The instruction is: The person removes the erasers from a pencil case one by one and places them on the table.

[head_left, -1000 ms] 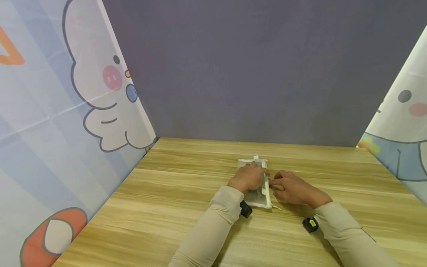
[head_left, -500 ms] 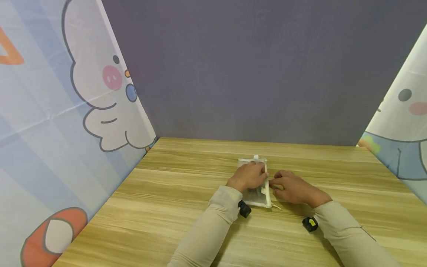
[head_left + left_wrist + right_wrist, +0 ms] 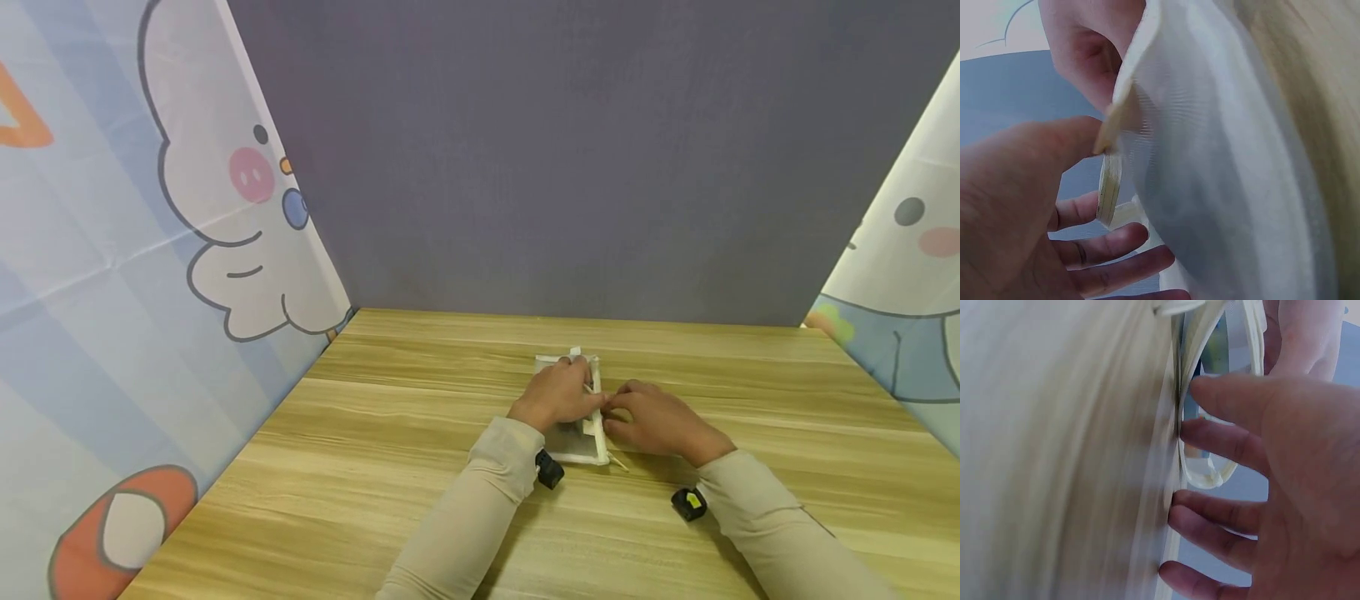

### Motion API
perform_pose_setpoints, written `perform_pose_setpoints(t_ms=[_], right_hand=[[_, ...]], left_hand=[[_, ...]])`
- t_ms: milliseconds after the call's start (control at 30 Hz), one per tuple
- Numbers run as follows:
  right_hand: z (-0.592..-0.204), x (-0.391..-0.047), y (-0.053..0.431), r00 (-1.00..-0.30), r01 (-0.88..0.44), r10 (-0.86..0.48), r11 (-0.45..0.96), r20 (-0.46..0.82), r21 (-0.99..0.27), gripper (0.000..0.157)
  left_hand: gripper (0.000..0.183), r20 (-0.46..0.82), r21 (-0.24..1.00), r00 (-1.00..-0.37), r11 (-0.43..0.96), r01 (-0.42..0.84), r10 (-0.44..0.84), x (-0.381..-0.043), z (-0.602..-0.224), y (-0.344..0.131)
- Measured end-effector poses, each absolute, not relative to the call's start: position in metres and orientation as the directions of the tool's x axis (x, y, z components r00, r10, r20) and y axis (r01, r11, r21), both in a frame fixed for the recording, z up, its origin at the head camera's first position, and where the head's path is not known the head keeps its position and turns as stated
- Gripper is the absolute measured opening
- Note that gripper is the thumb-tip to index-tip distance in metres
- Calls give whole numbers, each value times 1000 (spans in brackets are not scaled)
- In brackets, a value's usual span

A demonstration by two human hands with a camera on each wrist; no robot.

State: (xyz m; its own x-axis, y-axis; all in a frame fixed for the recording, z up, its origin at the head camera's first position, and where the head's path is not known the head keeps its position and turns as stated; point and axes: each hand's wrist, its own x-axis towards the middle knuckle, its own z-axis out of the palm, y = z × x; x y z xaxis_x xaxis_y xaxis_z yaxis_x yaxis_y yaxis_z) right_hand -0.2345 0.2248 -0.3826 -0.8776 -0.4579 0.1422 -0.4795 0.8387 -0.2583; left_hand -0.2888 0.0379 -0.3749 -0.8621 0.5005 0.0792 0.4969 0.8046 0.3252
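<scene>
A see-through mesh zip pouch (image 3: 573, 446) with white edging lies on the table, its zip side toward the right. Over the pouch, my left hand (image 3: 561, 393) pinches the upper edge of the mouth between thumb and finger; the left wrist view shows the mesh (image 3: 1229, 150) lifted there. My right hand (image 3: 660, 423) holds the lower edge of the mouth, thumb (image 3: 1229, 394) inside the rim and fingers beneath it. In the right wrist view the mouth gapes, and something coloured (image 3: 1215, 353) shows inside, too partly seen to name.
The wood-grain table (image 3: 360, 467) spreads around both arms. A grey panel (image 3: 525, 167) rises behind it, with cartoon-printed curtains (image 3: 217, 217) at the sides. A pale zip-pull cord (image 3: 618, 462) trails from the pouch's near corner.
My left thumb and fingers have drawn together on the pouch's edge and lifted it. My right hand has shifted slightly left onto the opening, and the mouth has parted.
</scene>
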Motion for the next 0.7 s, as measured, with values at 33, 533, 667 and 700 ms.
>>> perform_pose_setpoints(t_ms=[33, 533, 667, 700], right_hand=[[-383, -235, 225, -883, -469, -449, 843, 136, -262, 27], [-385, -236, 221, -909, -417, -404, 867, 104, -274, 31], [-385, -235, 221, -910, -414, -407, 874, 84, -254, 42], [-385, -235, 221, -909, -415, -408, 876, 80, -247, 44]], left_hand=[[33, 78, 330, -862, 802, 497, 501, -289, -374, 38], [34, 131, 254, -803, 764, 594, 581, -286, -370, 24], [34, 114, 234, -800, 767, 598, 589, -286, -370, 18], [35, 110, 234, -801, 767, 597, 589, -285, -370, 17]])
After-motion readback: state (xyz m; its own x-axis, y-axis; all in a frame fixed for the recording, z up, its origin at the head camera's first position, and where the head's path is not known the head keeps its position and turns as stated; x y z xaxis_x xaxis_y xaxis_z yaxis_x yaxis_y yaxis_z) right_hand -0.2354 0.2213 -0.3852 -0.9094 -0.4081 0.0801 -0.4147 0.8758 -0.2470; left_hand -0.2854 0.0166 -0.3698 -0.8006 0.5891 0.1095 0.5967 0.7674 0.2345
